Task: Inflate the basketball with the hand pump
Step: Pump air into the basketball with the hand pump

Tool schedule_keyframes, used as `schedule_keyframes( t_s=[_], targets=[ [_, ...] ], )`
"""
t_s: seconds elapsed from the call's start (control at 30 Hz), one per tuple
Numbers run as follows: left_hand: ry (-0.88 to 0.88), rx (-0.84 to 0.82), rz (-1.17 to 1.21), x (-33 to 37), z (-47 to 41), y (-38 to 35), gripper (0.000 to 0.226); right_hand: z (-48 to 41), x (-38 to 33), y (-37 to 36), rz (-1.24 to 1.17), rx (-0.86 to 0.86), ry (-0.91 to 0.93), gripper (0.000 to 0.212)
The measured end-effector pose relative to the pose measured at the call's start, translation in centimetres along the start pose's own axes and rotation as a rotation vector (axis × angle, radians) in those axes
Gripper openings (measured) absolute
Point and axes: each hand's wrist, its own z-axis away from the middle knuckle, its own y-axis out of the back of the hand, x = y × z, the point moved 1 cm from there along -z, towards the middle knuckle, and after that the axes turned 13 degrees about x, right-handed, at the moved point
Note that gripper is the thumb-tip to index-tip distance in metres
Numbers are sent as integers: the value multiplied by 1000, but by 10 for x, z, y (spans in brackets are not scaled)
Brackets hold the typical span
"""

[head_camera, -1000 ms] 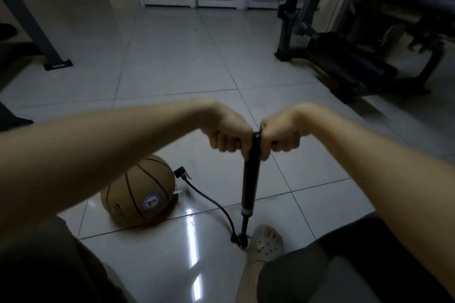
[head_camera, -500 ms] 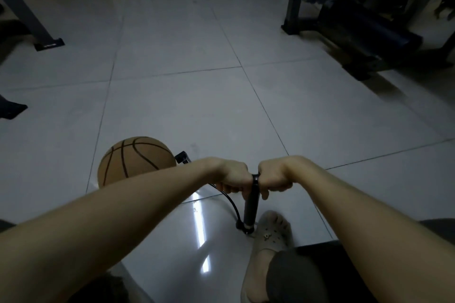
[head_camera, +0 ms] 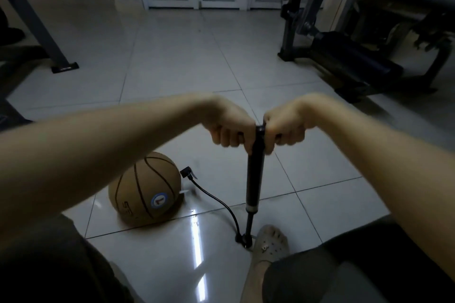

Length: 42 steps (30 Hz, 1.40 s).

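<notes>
The left hand (head_camera: 229, 128) and right hand (head_camera: 285, 128) grip the crossbar handle (head_camera: 260, 129) at the top of the hand pump (head_camera: 256, 174), 1 on each side. The left fingers (head_camera: 224, 139) and right fingers (head_camera: 288, 139) are curled tight round the bar. The pump stands nearly upright on the tiled floor (head_camera: 184, 69), its thick black barrel above a thinner rod. The base (head_camera: 245, 240) sits just beside the toe of a clog sandal (head_camera: 270, 243). A black hose (head_camera: 216, 200) curves left from the base to its connector head (head_camera: 186, 172), just beside the basketball (head_camera: 145, 189); whether it is seated in the valve cannot be told. The brown ball rests on the floor left of the pump, below the left forearm, with 1 round sticker facing the camera. An exercise machine (head_camera: 344, 56) stands far right.
</notes>
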Motion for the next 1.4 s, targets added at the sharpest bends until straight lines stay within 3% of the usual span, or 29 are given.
schedule_keyframes(
  t_s=[0.1,0.2,0.3,0.53,0.8,1.1,1.2,1.4],
  targets=[
    [-21,-11,-44,5,5,6,45,9,-2,4,10,-23,1,30],
    [17,-25,-45,-15,-25,-26,41,-21,10,-32,75,-38,-43,27],
    [31,-15,-37,-41,-60,-62,35,-55,22,-74,91,-35,-51,7],
    [57,9,34,-85,-109,-127,29,-103,51,-142,62,-82,-61,3],
    [81,21,-82,-63,-78,-111,27,-69,34,-126,140,-69,-74,14],
    [-28,3,-41,4,1,7,42,10,-5,3,9,6,-14,38],
    [-3,-33,-65,-11,-19,-13,39,-12,4,-23,51,-21,-61,35],
    [24,-42,-42,-58,-86,-94,24,-78,41,-110,79,-124,-96,10]
  ],
)
